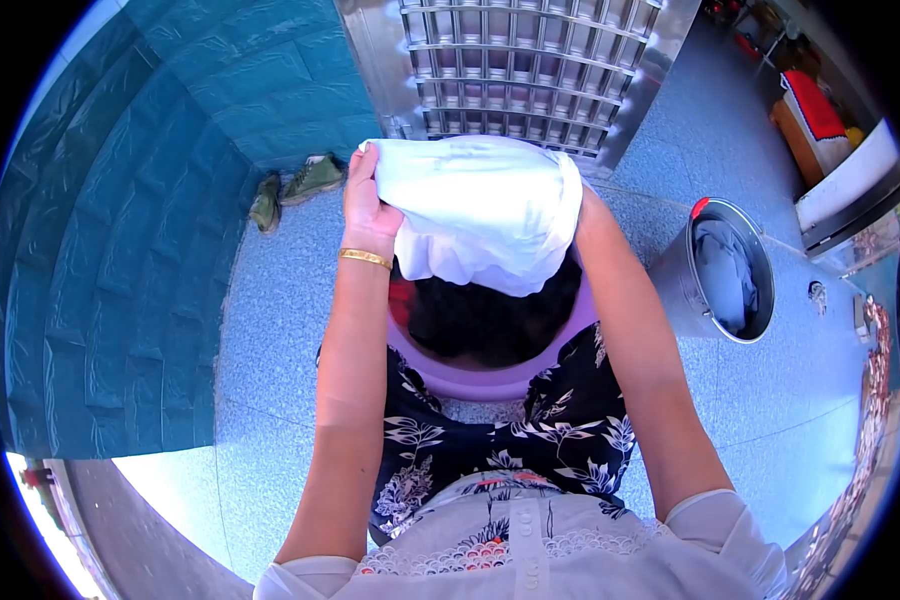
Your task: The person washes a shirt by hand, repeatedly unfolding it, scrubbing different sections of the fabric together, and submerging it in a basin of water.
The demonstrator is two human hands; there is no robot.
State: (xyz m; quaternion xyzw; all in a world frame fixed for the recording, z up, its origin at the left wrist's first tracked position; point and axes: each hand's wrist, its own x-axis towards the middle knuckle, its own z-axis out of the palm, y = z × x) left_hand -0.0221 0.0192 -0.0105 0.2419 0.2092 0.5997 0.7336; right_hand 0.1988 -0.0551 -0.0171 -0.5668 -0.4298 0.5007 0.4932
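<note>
- Against the far-left wall (150,200) of teal tiles, a pair of green shoes (295,185) lies on the speckled floor (270,330), out of the way of the washing.
- Left hand (368,205), with a gold bangle (365,258) at the wrist, is closed on the left edge of a white cloth (480,210), pinching it in a fist.
- Held up between both hands, the cloth hangs bunched above a purple basin (490,380), probably so drips fall back in; dark laundry (485,320) sits inside.
- Right hand is hidden under the cloth's right side; its grip cannot be told, though the forearm (635,340) runs straight into the fabric.
- Near right, a metal bucket (682,285) stands on the floor, holding bluish cloth (725,275).
</note>
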